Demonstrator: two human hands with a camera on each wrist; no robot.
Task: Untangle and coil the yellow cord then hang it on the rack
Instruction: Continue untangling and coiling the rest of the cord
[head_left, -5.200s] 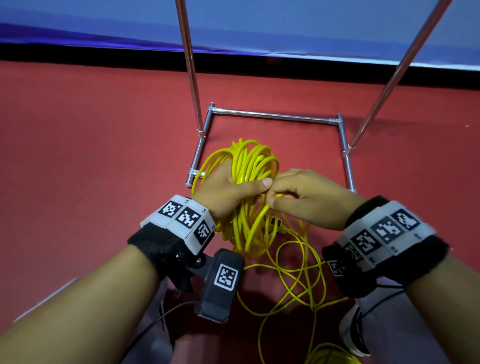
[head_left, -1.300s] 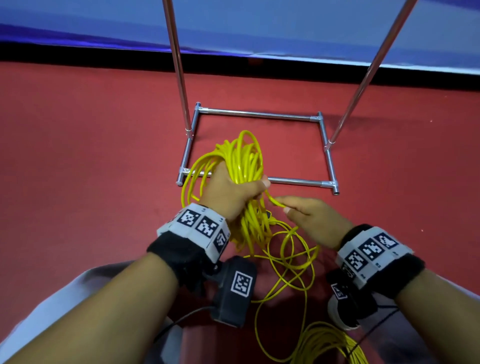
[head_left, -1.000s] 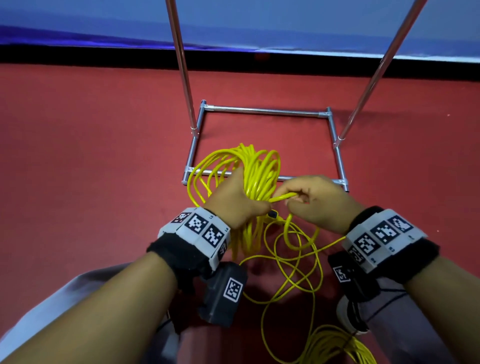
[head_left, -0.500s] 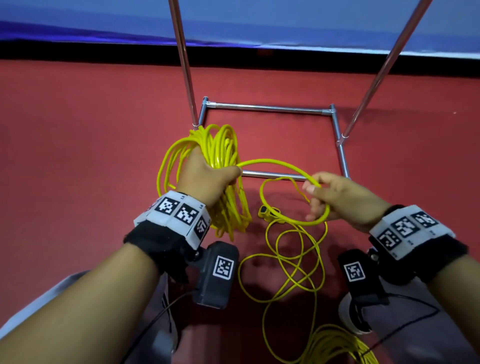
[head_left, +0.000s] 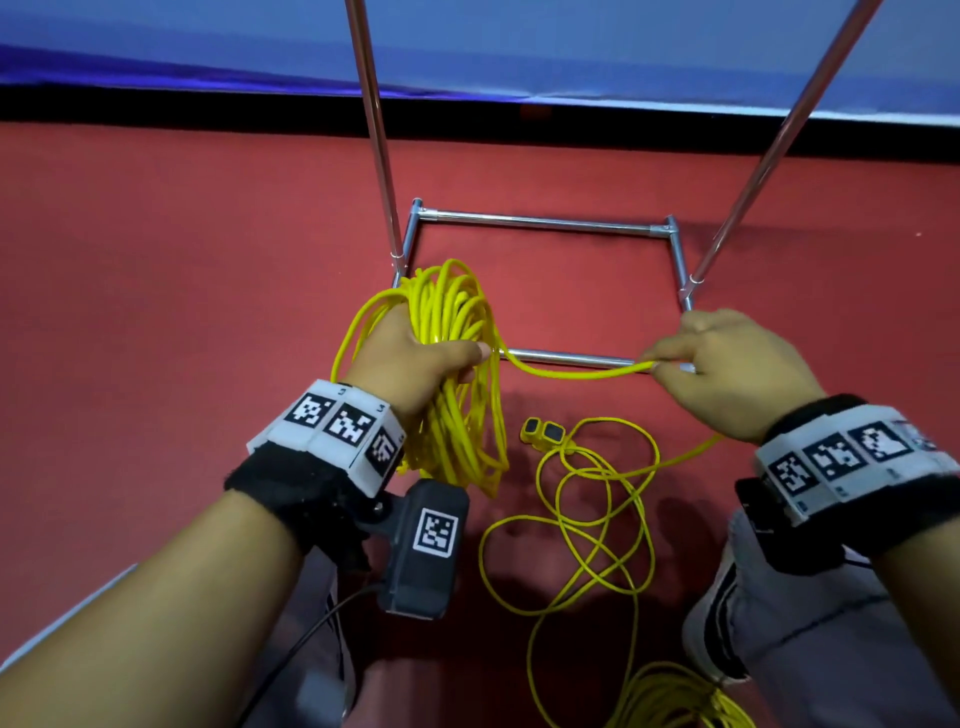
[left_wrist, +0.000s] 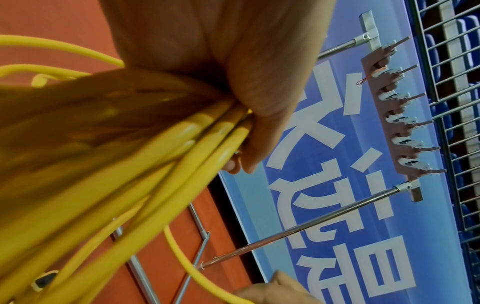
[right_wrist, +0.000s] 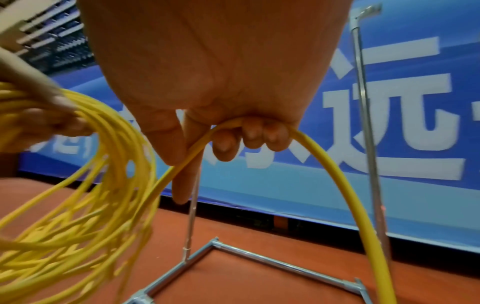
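Both hands grip the yellow cord (head_left: 457, 332), coil in the left.

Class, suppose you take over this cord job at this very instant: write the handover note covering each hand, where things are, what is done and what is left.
Left hand grips the coiled bundle of yellow cord above the red floor.
Right hand pinches the strand leading off the bundle.
Loose loops and the connector lie on the floor; more cord sits tangled near the shoe.
Done: many turns coiled.
Left: coil the rest, hang it on the hook bar of the rack.
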